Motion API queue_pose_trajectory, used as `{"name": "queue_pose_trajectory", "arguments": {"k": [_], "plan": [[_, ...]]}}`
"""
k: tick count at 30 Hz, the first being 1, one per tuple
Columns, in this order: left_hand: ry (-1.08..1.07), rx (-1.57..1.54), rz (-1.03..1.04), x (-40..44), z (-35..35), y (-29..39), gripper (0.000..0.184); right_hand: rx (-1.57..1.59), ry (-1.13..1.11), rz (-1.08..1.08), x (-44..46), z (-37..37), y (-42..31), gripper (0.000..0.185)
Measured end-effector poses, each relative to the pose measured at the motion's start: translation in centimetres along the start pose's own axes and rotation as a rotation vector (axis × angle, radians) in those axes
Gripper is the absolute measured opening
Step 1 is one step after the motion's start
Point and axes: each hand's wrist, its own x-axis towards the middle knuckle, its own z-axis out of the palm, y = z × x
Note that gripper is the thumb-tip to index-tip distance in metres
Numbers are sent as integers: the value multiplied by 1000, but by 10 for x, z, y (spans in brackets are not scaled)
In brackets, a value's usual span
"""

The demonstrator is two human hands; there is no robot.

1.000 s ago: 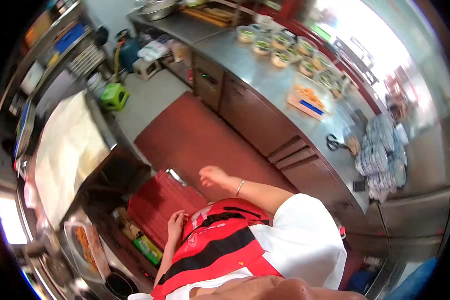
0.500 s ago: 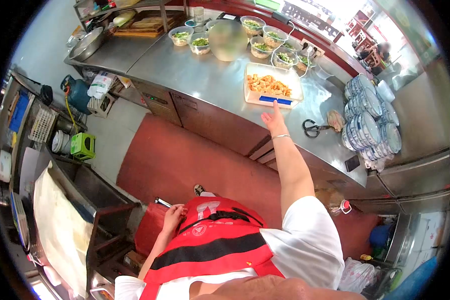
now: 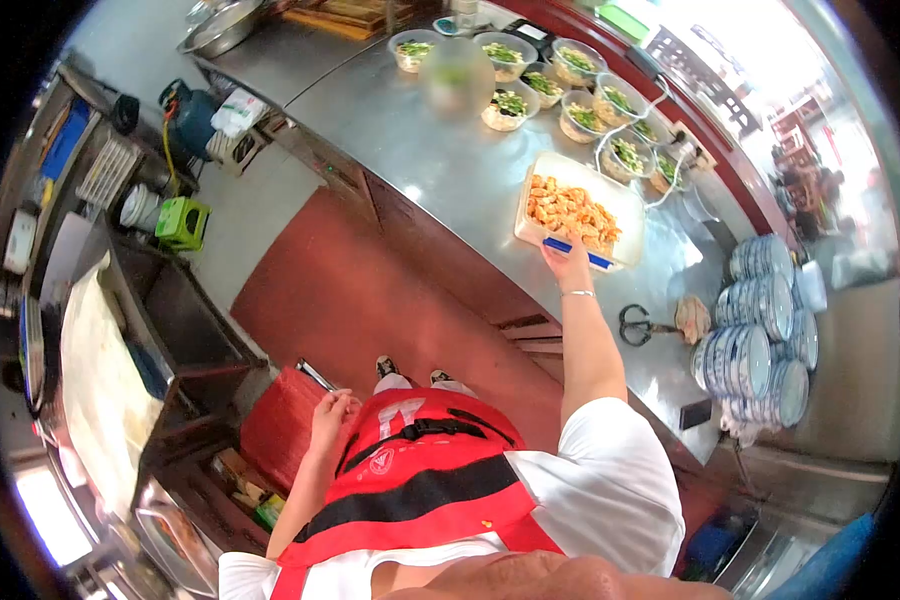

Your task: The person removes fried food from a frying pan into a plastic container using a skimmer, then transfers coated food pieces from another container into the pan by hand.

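Observation:
My right hand (image 3: 567,260) reaches over the steel counter (image 3: 410,160) and grips the near edge of a white rectangular container (image 3: 627,215) at its blue clip. Orange-brown chopped food (image 3: 570,210) lies in the container. A bracelet circles my right wrist. My left hand (image 3: 336,408) hangs low beside the red apron (image 3: 410,470), fingers curled loosely, and whether it holds anything cannot be made out. Behind the container are several clear bowls (image 3: 506,108) with pale food and chopped greens.
Black scissors (image 3: 638,325), a dark phone-like object (image 3: 696,413) and stacked blue-and-white bowls (image 3: 735,360) are on the counter's right. A white cable crosses near the bowls. At left stand a green stool (image 3: 182,223), a gas cylinder (image 3: 192,118) and a cloth-covered unit (image 3: 105,390).
My right hand has risen from above the floor to the container and now grips its edge. My left hand stays near the apron. The camera view has shifted.

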Motion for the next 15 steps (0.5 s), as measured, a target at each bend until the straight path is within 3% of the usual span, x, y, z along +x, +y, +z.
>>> {"name": "queue_pose_trajectory", "arguments": {"k": [2, 5, 9, 10, 15], "plan": [[35, -71, -69, -10, 14, -17, 20, -21, 40, -60, -1, 3, -2, 39], [7, 24, -93, -22, 39, -39, 22, -51, -19, 28, -4, -9, 4, 37], [15, -17, 0, -31, 51, -56, 26, -318, -29, -13, -38, -22, 48, 35], [34, 24, 62, -28, 45, -64, 26, -257, -136, 10, -48, -24, 65, 33], [141, 49, 320, -57, 54, -12, 26, -551, -315, 66, -139, 2, 129, 29]]}}
